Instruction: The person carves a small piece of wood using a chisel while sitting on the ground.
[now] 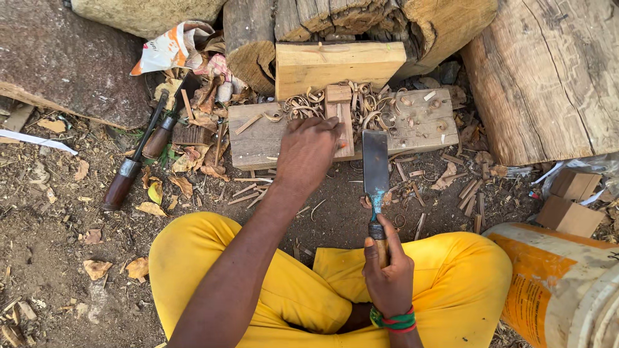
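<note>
While the person sits cross-legged on the ground in yellow trousers (445,277), the head view looks down on a flat wooden board (412,125) lying on the dirt ahead of the knees, serving as the worktop. The left hand (308,151) rests palm down at the worktop's near edge, fingers curled over a small upright wood block (340,116) and pressing it in place; the block stands near the middle of the board, against its far edge. The right hand (387,274) is closed tightly around the wooden handle of a broad chisel (375,171), whose flat steel blade points away from the body, its tip just beside the block on the right and at the worktop's near edge. Curled wood shavings (377,106) litter the board's far side. Behind it a pale squared timber (338,64) leans against rough logs (548,77). Off the left edge, two dark-handled tools (138,154) lie on the soil among dry leaves. An orange-and-white bucket (554,283) sits by the right knee.
</note>
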